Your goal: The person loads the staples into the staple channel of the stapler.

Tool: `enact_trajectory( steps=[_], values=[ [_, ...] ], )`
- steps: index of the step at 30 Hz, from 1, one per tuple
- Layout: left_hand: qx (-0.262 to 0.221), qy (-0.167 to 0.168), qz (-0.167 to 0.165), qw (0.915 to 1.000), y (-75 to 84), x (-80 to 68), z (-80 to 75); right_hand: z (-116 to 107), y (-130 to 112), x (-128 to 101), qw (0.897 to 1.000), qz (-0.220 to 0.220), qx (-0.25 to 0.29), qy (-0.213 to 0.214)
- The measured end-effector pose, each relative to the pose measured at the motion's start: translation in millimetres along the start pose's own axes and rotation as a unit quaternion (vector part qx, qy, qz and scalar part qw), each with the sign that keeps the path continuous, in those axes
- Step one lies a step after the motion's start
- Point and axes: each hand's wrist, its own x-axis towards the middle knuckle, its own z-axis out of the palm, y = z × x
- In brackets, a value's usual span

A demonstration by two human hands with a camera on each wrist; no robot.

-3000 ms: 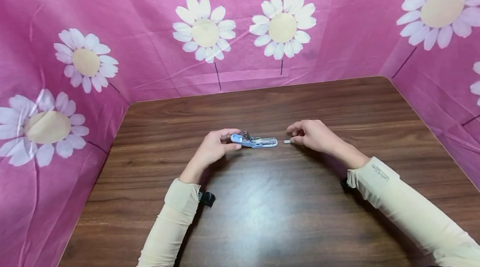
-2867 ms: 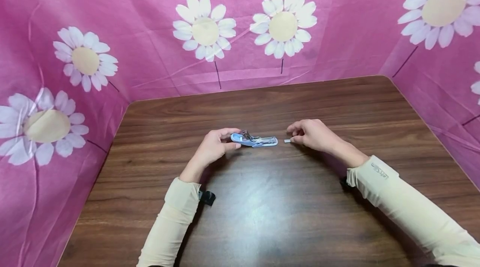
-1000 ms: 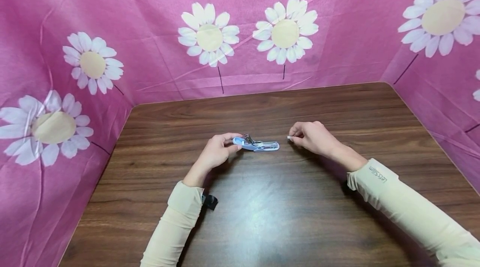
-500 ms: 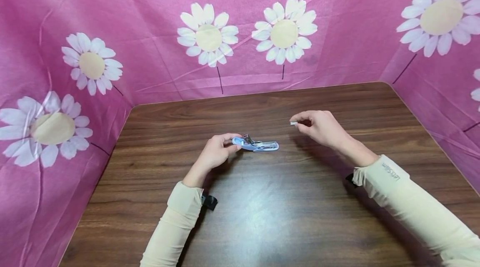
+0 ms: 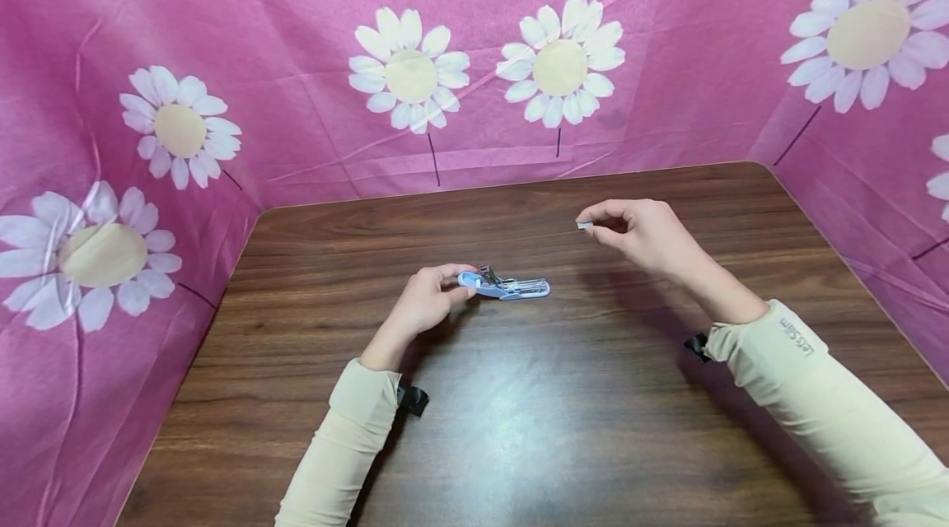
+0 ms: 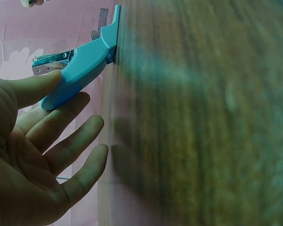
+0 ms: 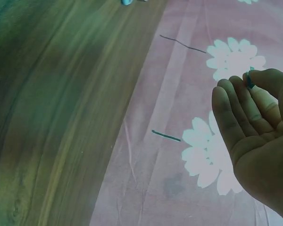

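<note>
Near the middle of the tabletop [image 5: 519,428], the left hand [image 5: 423,306] pinches the rear of an opened blue stapler [image 5: 506,286]. The right hand [image 5: 645,235] pinches a small staple strip [image 5: 584,225] in the air toward the far edge; it should be lowered level into the open channel.

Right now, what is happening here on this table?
A person sits at a dark wooden table with pink flowered cloth around it. The left hand holds the back end of a small blue stapler that lies open on the table. The right hand is raised above the table to the right of the stapler and pinches a small strip of staples between thumb and fingertips. The strip is not yet in the stapler.
</note>
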Motion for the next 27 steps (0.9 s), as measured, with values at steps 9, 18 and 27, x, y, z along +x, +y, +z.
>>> enact_trajectory(
  steps=[9, 18, 27],
  values=[
    [-0.003, -0.001, 0.0, 1.0, -1.1, 0.4, -0.1, -1.5, -7.3, 3.3, 1.0, 0.001, 0.0, -0.009],
    [0.007, 0.002, 0.005, 1.0, -0.1, -0.8, -1.9, 3.1, -12.2, 5.8, 1.0, -0.006, 0.015, -0.013],
    [0.011, 0.005, 0.001, 0.9999, -0.1, 0.5, 0.1, 10.6, -13.8, 6.0, 0.999, -0.003, 0.025, -0.024]
  ],
)
